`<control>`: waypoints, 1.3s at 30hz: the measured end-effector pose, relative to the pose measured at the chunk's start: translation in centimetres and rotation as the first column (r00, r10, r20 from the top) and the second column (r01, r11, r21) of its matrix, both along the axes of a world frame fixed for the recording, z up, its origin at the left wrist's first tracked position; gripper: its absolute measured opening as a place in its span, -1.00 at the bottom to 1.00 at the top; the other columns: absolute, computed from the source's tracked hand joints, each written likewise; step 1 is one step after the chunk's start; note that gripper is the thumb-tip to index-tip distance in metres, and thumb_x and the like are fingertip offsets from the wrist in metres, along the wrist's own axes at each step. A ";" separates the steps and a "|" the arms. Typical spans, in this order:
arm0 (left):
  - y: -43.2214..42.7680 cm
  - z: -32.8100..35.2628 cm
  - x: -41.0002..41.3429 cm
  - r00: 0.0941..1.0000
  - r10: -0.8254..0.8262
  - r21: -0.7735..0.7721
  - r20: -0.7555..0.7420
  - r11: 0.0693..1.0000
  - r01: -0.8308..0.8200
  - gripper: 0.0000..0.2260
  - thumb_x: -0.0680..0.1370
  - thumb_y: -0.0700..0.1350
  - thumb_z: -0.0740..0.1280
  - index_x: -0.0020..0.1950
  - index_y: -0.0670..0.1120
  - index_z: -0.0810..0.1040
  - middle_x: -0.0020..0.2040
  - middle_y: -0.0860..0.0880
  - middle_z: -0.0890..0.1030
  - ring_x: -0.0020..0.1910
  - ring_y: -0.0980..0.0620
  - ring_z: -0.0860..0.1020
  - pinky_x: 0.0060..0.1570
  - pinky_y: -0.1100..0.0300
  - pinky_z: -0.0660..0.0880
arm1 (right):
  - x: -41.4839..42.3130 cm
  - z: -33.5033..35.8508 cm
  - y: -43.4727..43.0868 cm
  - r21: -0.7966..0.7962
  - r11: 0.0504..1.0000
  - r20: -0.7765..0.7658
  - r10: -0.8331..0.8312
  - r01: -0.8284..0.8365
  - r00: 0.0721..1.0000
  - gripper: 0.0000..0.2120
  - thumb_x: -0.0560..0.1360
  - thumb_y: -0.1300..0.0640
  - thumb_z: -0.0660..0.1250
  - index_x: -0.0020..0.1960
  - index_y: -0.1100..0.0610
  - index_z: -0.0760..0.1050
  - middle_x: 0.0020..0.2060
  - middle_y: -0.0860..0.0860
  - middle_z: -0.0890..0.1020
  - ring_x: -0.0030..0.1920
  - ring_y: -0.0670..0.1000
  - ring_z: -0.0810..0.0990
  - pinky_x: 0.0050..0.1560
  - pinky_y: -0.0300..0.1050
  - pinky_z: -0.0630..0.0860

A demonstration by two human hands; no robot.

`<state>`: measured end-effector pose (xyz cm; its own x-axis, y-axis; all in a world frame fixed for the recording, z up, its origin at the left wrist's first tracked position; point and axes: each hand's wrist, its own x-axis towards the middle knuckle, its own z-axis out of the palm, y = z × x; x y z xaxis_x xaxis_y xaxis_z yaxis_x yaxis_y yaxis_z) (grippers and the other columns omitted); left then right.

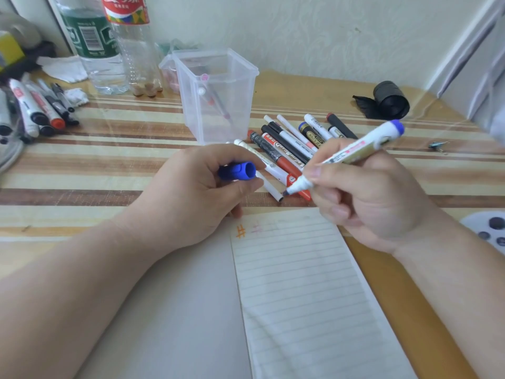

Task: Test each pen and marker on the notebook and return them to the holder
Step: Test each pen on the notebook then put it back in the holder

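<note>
My right hand [366, 192] fingers pinching an uncapped blue marker [347, 155], tip above the notebook [295, 283], my left hand [196, 192] fingers closed on its blue cap [237, 171], clear holder [216, 97] beyond, loose pens [289, 149] between.

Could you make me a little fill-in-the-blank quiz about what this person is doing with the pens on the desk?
1. The left hand holds a loose cap coloured ____.
2. The right hand holds an uncapped marker with its tip pointing ____ the notebook page.
3. The clear plastic holder stands ____ the pile of pens on the table.
4. The orange test mark sits at the page's top ____ corner.

Missing words: blue; down toward; left of; left
</note>
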<state>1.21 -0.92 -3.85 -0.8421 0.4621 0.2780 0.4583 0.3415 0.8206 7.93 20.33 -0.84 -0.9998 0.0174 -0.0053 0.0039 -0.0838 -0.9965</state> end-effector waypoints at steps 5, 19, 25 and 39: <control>-0.1 0.0 -0.4 0.991 -0.027 0.013 -0.134 0.999 0.029 -0.84 0.48 0.22 0.42 -0.05 0.18 0.65 -0.16 0.08 0.58 -0.29 0.07 0.52 -0.21 0.27 0.47 | -0.1 0.1 0.1 -0.179 0.984 -0.080 0.005 -0.019 0.997 -0.92 0.40 0.31 0.38 -0.17 0.16 0.54 -0.46 0.08 0.34 -0.53 -0.02 0.25 -0.54 -0.29 0.08; 0.2 0.7 0.1 0.956 -0.198 -0.040 -0.216 0.980 0.194 -0.82 0.51 0.01 0.49 0.10 0.17 0.68 -0.15 0.36 0.51 -0.09 0.35 0.51 -0.07 0.55 0.32 | 0.3 -0.2 -1.4 -0.033 0.999 -0.150 -0.042 0.038 0.988 -0.92 0.43 0.22 0.34 -0.15 0.15 0.62 -0.41 0.16 0.51 -0.52 0.06 0.34 -0.52 -0.24 0.16; 0.1 0.8 0.4 0.957 -0.208 -0.034 -0.203 0.978 0.206 -0.79 0.50 0.12 0.46 0.10 0.14 0.72 -0.06 0.18 0.64 -0.02 0.13 0.60 -0.03 0.29 0.49 | 0.5 -0.5 -1.3 0.042 0.999 -0.127 0.011 -0.006 0.992 -0.93 0.44 0.18 0.43 -0.09 0.15 0.64 -0.34 0.45 0.46 -0.48 0.14 0.43 -0.51 -0.26 0.21; 0.4 1.2 0.8 0.993 -0.112 0.137 0.021 0.985 0.108 -0.75 0.58 0.13 0.26 -0.01 -0.02 0.59 -0.38 0.22 0.50 -0.37 0.19 0.43 -0.27 0.38 0.35 | 0.2 -0.1 -1.1 0.117 0.964 -0.154 -0.219 0.238 0.964 -0.71 0.63 0.07 0.27 -0.11 0.27 0.57 -0.51 0.07 0.35 -0.54 -0.06 0.29 -0.51 -0.29 0.25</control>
